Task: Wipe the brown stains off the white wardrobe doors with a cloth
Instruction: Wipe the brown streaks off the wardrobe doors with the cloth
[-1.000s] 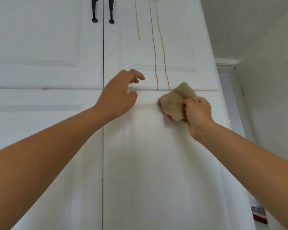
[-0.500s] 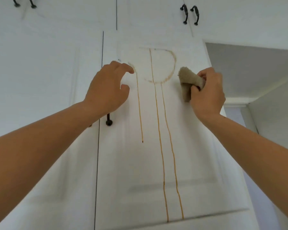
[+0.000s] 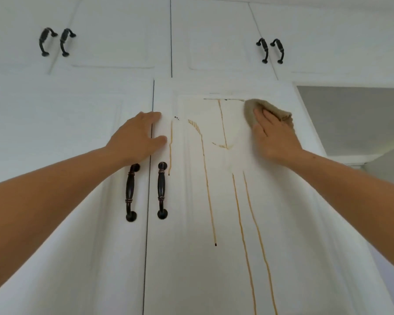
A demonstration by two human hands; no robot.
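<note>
Up and to the right of the right door handle [image 3: 162, 190], cloth [image 3: 250, 109]: a tan cloth is lying flat against the right door [image 3: 191, 269], at the upper right corner of that door's recessed panel.
Right hand [image 3: 274, 135]: is pressing the cloth against the door with the palm flat and the fingers straight and close together. Nothing is being pinched. Cloth is showing beyond the fingertips and along the hand's right edge.
Left hand [image 3: 137, 137]: is resting flat just above the handle, lying across the seam between the left door [image 3: 66, 133] and the right door. The fingers are straight and together, the thumb is spread apart from them, and the hand is holding nothing.
Brown stains [image 3: 215, 243]: thin lines are running down the right door, all to the right of the handle. One short line is ending just beside the handle's top. A longer one is ending in a dark drop lower than the handle's foot. Two more are running side by side farther right and leaving the view's lower edge. A smeared mark is sitting above and to the right of the handle, between the two hands.
Left door handle [image 3: 130, 193]: is hanging upright just left of the right door handle, across the seam.
Upper cabinet handles [image 3: 270, 51]: two dark pairs are showing well above the handle, one up-left and one up-right.
</note>
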